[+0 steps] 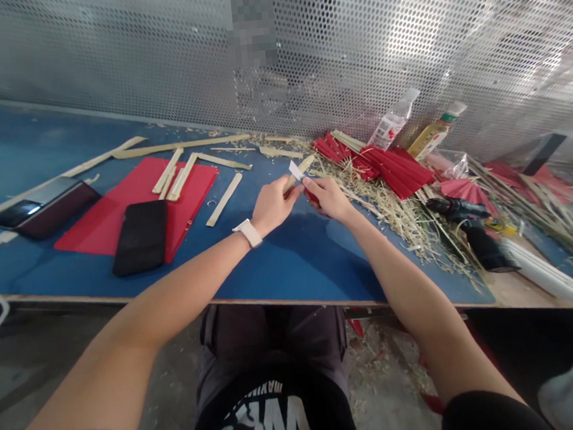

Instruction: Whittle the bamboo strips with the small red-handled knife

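Note:
In the middle of the blue table, my left hand [270, 206] is closed around a pale bamboo strip [306, 163], whose far end sticks out past the fingers. Close beside it, my right hand [330, 199] grips a knife by its mostly hidden reddish handle. The knife's short, bright blade [295, 170] points up and left and lies against or just over the strip; exact contact cannot be made out. A loose bamboo piece [224, 200] lies flat left of my left hand. Thin shavings [392, 222] are heaped right of my right hand.
Left stand red sheets [91, 225] bearing bamboo pieces [181, 177], a black phone [141, 238] and another device [45, 208] on a white cable. Rightward are red folded fans [398, 170], two bottles [393, 122] [434, 134] and a power drill [482, 238]. Perforated metal [153, 66] backs the table.

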Demonstrator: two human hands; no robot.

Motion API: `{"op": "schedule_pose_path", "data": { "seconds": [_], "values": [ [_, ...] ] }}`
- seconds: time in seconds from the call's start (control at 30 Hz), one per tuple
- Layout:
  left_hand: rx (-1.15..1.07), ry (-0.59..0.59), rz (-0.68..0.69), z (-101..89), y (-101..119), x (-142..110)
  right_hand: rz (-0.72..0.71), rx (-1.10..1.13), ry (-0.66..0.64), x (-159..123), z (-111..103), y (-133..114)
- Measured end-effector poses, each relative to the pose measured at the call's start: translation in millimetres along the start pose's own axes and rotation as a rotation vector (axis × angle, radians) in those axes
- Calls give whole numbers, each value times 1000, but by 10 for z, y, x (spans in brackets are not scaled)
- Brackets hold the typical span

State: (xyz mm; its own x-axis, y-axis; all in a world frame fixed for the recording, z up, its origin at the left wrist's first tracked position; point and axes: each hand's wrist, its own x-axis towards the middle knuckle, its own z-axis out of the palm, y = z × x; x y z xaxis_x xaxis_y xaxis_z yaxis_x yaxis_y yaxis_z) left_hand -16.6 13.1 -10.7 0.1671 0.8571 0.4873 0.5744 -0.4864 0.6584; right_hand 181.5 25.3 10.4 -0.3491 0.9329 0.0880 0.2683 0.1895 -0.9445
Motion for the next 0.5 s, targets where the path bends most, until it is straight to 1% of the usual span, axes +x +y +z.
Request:
{"op": "schedule_pose_path", "data": {
  "seconds": [0.1,0.2,0.3,0.4,0.43,0.5],
  "values": [
    [22,34,-3,-25,24,2,28,31,12,3,15,-2],
    [30,45,-12,-44,53,-2,9,39,39,15,61,9],
    [27,66,-39,-42,78,-4,-36,37,106,28,127,30],
    [-6,82,-74,-22,87,1,-104,-37,173,32,155,57],
    [-22,78,-80,-17,84,2,-127,-71,174,32,146,66],
    [-47,55,-75,-12,71,5,-160,-127,134,29,99,83]
  ]
}}
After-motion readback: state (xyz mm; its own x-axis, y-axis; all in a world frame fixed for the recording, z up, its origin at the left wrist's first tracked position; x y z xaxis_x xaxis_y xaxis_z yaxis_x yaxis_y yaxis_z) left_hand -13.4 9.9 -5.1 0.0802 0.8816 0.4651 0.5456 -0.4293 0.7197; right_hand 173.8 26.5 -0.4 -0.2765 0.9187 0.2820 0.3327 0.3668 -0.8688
